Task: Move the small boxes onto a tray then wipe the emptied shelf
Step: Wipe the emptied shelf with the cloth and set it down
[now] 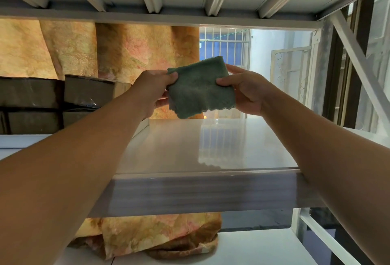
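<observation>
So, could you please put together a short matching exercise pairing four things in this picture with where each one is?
Things:
1. green cloth
2. brown boxes
3. patterned fabric
4. window bars

Places:
A. bunched on the lower shelf
B. far left, beyond the left forearm
C. behind the rack, in daylight
D. held up between both hands above the white shelf

Pairs: 1-D, 2-B, 3-A, 4-C
</observation>
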Motion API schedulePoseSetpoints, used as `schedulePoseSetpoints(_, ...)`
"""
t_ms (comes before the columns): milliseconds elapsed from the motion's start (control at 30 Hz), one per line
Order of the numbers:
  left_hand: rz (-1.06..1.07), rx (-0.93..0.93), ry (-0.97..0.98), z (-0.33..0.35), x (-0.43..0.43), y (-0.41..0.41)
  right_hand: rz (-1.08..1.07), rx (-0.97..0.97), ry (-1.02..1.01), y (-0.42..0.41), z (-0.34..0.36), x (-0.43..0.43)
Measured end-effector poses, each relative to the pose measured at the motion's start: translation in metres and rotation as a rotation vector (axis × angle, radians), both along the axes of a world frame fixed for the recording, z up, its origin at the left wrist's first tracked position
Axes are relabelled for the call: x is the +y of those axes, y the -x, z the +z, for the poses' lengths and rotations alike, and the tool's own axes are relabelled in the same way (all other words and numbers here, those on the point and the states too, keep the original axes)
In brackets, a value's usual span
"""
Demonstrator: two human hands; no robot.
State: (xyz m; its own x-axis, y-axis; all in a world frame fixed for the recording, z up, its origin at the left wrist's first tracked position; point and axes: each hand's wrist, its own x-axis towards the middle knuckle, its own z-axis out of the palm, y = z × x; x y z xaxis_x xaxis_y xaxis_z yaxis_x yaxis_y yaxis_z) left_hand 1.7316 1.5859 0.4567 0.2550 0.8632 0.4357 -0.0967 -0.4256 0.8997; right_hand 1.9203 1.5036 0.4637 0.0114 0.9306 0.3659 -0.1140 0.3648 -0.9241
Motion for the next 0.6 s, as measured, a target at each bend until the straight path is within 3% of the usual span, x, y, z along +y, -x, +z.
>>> schedulePoseSetpoints(167, -0.041, 0.174, 0.111, -0.003, -0.008, -0.001, -0.299, 0.021, 0.220, 0.001, -0.008, -0.001)
schedulePoseSetpoints(233, -0.112, 0.261, 0.145, -0.006, -0.012, -0.004, -0.460, -0.061, 0.137, 0.003, -0.012, 0.001)
schedulePoseSetpoints(400, -0.235, 0.312, 0.161, -0.013, -0.018, -0.015, -0.796, -0.592, -0.212, 0.015, -0.017, 0.011)
schedulePoseSetpoints(600, -0.242, 0.326, 0.115, -0.017, -0.016, -0.016, -0.891, -0.933, -0.472, 0.023, -0.021, 0.017)
